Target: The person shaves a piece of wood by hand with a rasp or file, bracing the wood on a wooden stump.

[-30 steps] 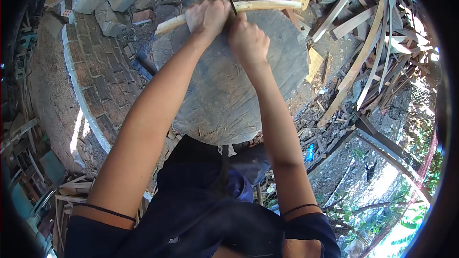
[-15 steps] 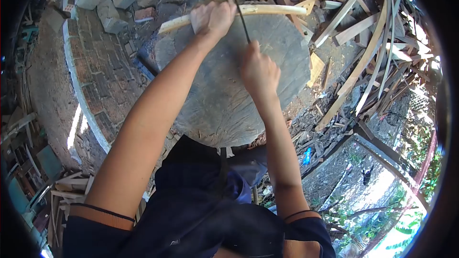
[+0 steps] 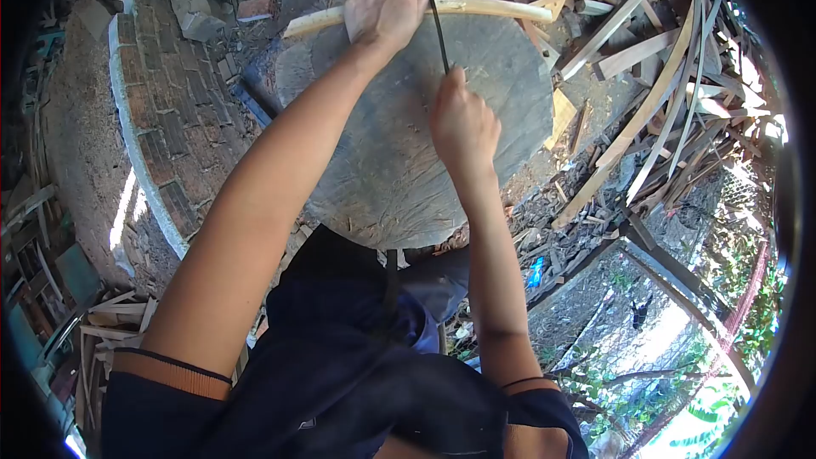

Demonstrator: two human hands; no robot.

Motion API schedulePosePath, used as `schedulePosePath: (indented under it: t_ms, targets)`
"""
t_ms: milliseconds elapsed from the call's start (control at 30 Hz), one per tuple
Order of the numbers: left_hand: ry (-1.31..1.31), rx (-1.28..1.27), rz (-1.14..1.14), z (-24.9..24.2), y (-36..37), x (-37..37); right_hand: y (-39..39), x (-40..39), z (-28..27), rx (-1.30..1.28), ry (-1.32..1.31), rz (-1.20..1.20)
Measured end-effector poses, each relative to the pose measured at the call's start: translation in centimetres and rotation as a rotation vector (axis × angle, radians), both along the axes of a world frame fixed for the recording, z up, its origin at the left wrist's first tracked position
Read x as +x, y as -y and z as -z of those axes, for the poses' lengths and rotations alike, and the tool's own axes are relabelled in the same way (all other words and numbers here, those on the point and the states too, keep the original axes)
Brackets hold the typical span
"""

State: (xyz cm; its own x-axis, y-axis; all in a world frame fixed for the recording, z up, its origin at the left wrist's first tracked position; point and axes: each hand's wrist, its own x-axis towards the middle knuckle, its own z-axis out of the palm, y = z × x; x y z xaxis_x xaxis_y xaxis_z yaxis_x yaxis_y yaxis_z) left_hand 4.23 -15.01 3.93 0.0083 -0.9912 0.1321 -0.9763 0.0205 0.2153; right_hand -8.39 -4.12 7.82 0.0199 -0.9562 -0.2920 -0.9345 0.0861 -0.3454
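A pale, slightly curved wooden strip (image 3: 493,7) lies across the far part of a round wooden block (image 3: 382,161). My left hand (image 3: 387,17) is wrapped over the strip left of its middle and presses it against the block. Just right of those fingers, a thin dark blade (image 3: 437,25) crosses the strip, pointing away from me. My right hand (image 3: 465,123) is closed round the near end of this tool, over the block; its handle is hidden inside my fist.
Wood offcuts (image 3: 625,59) and long curved strips (image 3: 654,110) are heaped at the right. Cut blocks (image 3: 200,13) lie at the upper left, beside a brick-paved strip (image 3: 183,102). A small blue item (image 3: 535,272) rests on the ground to the right.
The view has shifted slightly, so the block and strip appear a little higher in the picture. Both hands keep their holds, and the blade still crosses the strip.
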Motion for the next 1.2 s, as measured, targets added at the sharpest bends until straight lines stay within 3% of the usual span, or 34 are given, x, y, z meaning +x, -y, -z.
schedulePosePath:
  t_ms: [133,300,433,533,833,900,1000,1200]
  targets:
    - [-0.024,-0.043,0.005,-0.5,-0.1,0.0,5.1,1.5,2.3,-0.191,0.028,0.004]
    - [-0.003,-0.013,0.003,-0.5,-0.1,-0.1,1.2,0.2,0.1,-0.06,0.003,0.008]
    - [-0.002,0.018,0.033,-0.2,-0.3,0.1,0.5,0.3,1.5,-0.019,0.028,0.043]
    - [-0.024,-0.07,0.01,0.0,-0.1,0.0,5.0,1.4,2.7,-0.24,0.131,0.05]
    - [-0.009,0.013,-0.012,-0.3,0.0,-0.1,0.6,0.1,1.1,0.032,0.015,0.056]
    - [-0.02,-0.013,-0.003,0.0,-0.1,-0.2,4.3,1.2,2.7,-0.192,0.098,0.016]
    - [-0.023,-0.027,-0.004,-0.4,0.2,-0.1,5.5,1.5,2.6,-0.22,0.083,0.01]
    - [-0.01,0.005,-0.012,-0.7,0.0,0.2,-1.1,-0.8,0.4,0.072,0.025,0.062]
